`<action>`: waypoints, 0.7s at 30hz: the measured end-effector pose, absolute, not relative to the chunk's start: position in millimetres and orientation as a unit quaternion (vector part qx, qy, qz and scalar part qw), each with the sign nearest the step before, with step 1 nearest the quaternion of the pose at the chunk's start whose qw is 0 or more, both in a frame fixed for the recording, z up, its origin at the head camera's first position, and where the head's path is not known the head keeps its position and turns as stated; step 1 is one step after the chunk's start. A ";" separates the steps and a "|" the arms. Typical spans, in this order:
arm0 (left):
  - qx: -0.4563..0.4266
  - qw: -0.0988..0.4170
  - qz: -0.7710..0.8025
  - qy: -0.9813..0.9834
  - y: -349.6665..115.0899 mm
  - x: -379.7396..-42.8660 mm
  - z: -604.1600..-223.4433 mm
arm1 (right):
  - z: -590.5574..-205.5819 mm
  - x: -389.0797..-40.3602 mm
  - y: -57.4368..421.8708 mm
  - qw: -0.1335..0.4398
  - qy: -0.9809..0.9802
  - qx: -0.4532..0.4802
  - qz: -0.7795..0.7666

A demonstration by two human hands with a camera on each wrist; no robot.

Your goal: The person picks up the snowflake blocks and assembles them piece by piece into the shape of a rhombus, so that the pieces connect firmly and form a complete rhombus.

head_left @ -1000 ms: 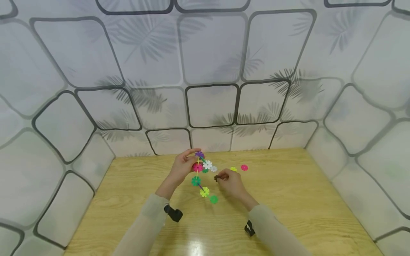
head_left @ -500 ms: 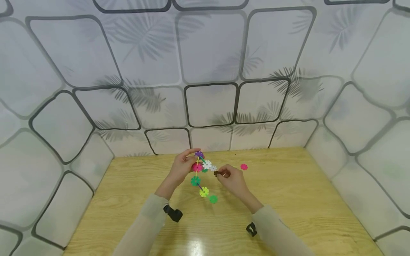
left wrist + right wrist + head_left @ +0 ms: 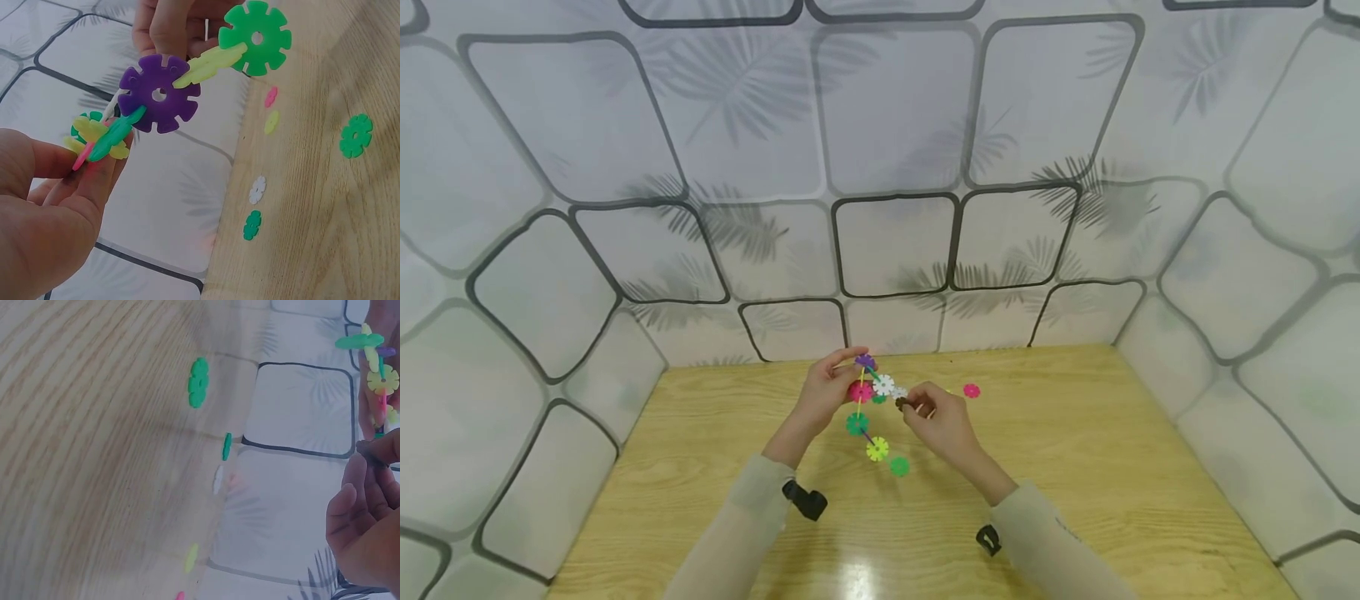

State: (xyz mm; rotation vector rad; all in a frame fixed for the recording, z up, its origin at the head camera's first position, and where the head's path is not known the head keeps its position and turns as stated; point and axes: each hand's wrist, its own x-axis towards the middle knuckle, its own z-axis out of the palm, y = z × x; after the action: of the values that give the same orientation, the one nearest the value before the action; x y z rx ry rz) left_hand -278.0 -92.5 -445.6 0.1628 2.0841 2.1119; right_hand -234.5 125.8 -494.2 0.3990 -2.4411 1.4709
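Note:
My left hand (image 3: 826, 390) pinches a chain of notched plastic snowflake discs near its pink disc (image 3: 861, 392). A purple disc (image 3: 865, 361) tops the chain in the head view. Below hang a teal disc (image 3: 857, 423) and a yellow disc (image 3: 877, 449); a white disc (image 3: 883, 385) branches to the right. Seen from the left wrist, another purple disc (image 3: 159, 94) leads through an edge-on yellow one to a green disc (image 3: 256, 39). My right hand (image 3: 942, 421) pinches a dark brown disc (image 3: 901, 404) close to the white one. Whether they touch, I cannot tell.
Loose discs lie on the wooden table (image 3: 1075, 500): a green disc (image 3: 356, 134), a smaller-looking green one (image 3: 252, 225), a white one (image 3: 257, 189), a yellow one (image 3: 272, 122) and a pink one (image 3: 972, 390). Patterned wall panels (image 3: 895, 250) enclose the table's back and sides.
My right hand has shifted slightly left and away from me, bringing the brown disc nearer the chain's white disc. The left hand and the chain stay almost still.

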 end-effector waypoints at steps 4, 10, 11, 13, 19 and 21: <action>0.059 0.084 0.705 0.702 -92.8 -277.6 -444.8 | -488.8 -233.2 124.5 0.137 -0.837 0.148 0.509; 0.059 0.083 0.703 0.704 -92.7 -276.9 -443.8 | -481.8 -231.7 122.5 0.152 -0.832 0.167 0.506; 0.058 0.083 0.704 0.703 -92.6 -276.9 -443.9 | -480.9 -231.5 122.0 0.154 -0.832 0.168 0.506; 0.055 0.082 0.705 0.702 -92.5 -277.1 -444.3 | -479.0 -230.7 120.9 0.156 -0.832 0.166 0.506; 0.046 0.082 0.704 0.704 -91.2 -277.7 -446.1 | -476.0 -229.9 117.9 0.164 -0.833 0.174 0.499; 0.042 0.083 0.703 0.705 -90.3 -277.6 -446.2 | -475.8 -230.5 117.1 0.165 -0.833 0.177 0.497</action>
State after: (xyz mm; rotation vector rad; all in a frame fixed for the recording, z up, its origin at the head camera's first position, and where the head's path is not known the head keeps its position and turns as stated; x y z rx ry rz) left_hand -277.6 -90.3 -446.2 0.1262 2.1030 2.0999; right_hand -230.5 117.1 -475.8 0.5034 -2.3740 1.4164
